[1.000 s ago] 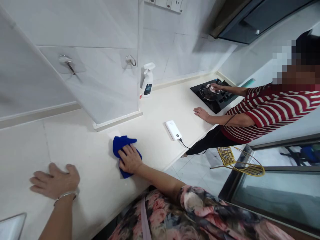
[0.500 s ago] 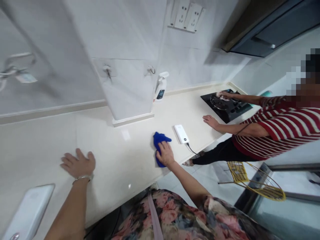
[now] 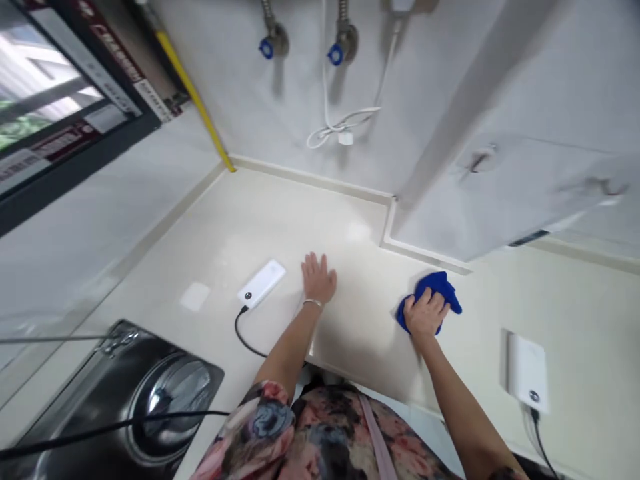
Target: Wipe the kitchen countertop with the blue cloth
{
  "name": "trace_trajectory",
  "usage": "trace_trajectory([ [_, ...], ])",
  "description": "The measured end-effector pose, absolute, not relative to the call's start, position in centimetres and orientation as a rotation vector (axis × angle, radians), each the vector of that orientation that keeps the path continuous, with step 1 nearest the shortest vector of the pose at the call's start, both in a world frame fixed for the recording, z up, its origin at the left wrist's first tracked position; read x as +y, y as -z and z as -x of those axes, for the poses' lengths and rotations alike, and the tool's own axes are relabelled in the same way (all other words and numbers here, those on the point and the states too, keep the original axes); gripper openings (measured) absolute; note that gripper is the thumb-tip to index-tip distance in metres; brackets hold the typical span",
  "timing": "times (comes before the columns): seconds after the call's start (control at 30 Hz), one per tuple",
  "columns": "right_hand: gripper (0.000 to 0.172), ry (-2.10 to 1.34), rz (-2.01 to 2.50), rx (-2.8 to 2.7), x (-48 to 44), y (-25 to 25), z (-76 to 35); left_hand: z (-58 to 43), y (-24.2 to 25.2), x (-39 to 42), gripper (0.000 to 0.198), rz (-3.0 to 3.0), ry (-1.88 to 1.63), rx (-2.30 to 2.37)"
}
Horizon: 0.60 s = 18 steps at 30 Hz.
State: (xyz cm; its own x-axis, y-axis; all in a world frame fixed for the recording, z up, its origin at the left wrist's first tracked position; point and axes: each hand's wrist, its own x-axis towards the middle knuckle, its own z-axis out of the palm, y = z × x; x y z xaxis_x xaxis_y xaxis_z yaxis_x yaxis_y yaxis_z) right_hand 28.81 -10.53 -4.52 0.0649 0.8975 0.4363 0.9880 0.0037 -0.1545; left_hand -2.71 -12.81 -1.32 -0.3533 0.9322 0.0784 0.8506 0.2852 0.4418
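Observation:
My right hand [image 3: 424, 313] presses down on a crumpled blue cloth [image 3: 441, 288] on the cream countertop [image 3: 280, 227], close to the base of a white tiled column [image 3: 480, 200]. My left hand [image 3: 319, 277] lies flat on the counter with its fingers spread and a thin bracelet at the wrist. It holds nothing. Just left of it sits a white power bank [image 3: 261, 283] with a black cable.
A second white power bank [image 3: 527, 371] with a cable lies to the right of the cloth. A steel sink [image 3: 145, 393] is at the lower left, with a black cable across it. Two water valves [image 3: 274, 41] and a white cord hang on the back wall. A window is at the upper left.
The view has swung to the left, so the other person and the stove are out of sight. My right hand still presses the blue cloth, now near the column's base. My left hand stays flat.

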Motion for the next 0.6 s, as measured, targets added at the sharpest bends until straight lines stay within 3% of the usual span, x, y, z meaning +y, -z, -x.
trace_trajectory([
  [0.33,0.057,-0.043,1.466,-2.401,-9.9,1.9,-13.2,2.5,2.5,-13.2,0.067,-1.663,-0.671,2.310],
  [0.6,0.049,-0.225,1.147,-2.576,-19.1,1.6,-18.7,2.7,2.8,-13.3,0.064,-1.656,-0.675,2.307],
])
